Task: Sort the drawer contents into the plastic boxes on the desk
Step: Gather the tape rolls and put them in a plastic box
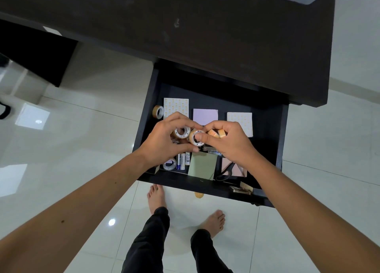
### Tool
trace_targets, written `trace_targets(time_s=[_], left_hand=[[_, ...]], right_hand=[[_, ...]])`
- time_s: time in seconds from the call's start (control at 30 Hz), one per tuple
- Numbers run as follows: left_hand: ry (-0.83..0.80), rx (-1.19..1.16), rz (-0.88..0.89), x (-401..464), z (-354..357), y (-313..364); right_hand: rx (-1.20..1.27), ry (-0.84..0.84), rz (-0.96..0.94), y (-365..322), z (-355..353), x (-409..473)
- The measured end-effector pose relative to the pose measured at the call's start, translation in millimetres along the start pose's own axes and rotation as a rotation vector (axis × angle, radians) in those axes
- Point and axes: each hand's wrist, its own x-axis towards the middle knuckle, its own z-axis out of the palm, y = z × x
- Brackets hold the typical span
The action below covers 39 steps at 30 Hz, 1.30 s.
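Tape rolls are being gripped over the open drawer (281, 133): left hand (164, 141) is pinching a white roll (182, 132). Right hand (228, 143) is pinching a tan roll (195, 138) and two orange rolls (217, 133).

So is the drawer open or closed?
Open. The drawer is pulled out from under the desk, so the tape rolls, batteries and notepads inside show.

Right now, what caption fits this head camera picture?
Both hands lift tape rolls from the open drawer.
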Motion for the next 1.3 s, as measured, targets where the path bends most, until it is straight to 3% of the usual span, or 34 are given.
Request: trace_targets(time_s=[0.23, 0.77, 1.3], left_hand=[[0.113, -0.038, -0.032, -21, -25, 0], [0.33, -0.157, -0.137, -57, -75, -14], [0.268, -0.173, -0.119, -32, -57, -2]], right_hand=[[0.005, 0.023, 0.013, -12, -6, 18], [-0.618, 0.084, -0.245, -27, 92, 102], [-0.317, 0.12, -0.3, -47, 24, 47]])
